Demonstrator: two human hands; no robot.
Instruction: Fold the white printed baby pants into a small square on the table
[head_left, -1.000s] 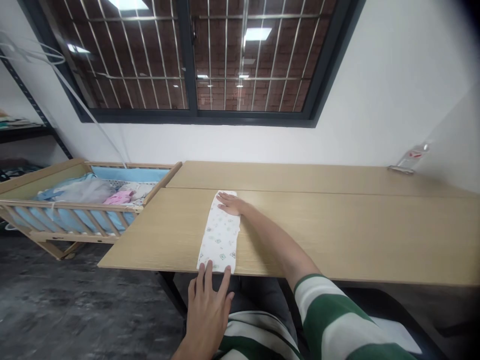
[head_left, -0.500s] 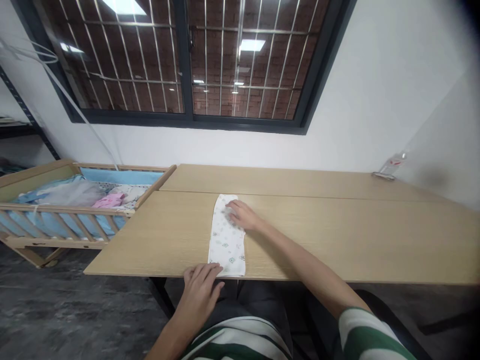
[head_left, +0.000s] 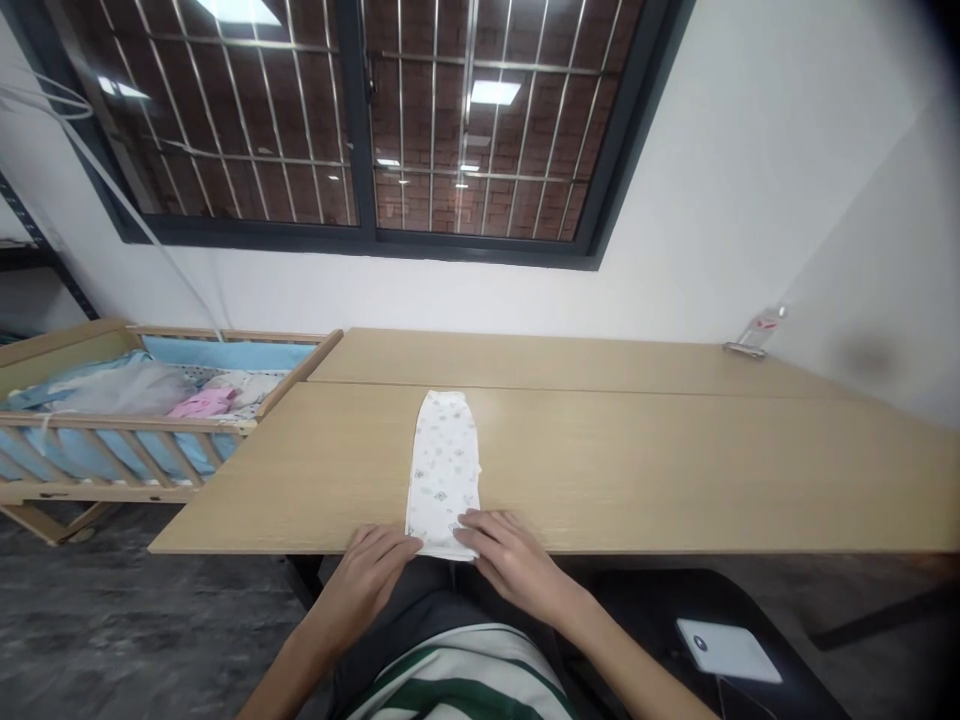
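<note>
A white cloth item (head_left: 444, 460) with a small faint print lies folded into a long narrow strip on the wooden table, its near end at the front edge. My left hand (head_left: 375, 562) is at the near left corner, fingers together and the fingertips on the fabric. At the near right corner, my right hand (head_left: 517, 565) has its fingers bent over the cloth and its thumb lower, by the table edge. Both hands appear to pinch the near end, though the undersides of the fingers are hidden. What kind of garment or cloth it is does not show.
The wooden table (head_left: 637, 460) stretches far to the right. A wooden crib (head_left: 127, 420) with blue lining and fabrics stands at left. A clear bottle (head_left: 765, 325) is by the wall at the back right. A white phone (head_left: 727, 650) lies on a black seat below the table.
My right hand has come back from the cloth's far part to its near right corner. My left hand stays at the near left corner. The view has shifted slightly right.
</note>
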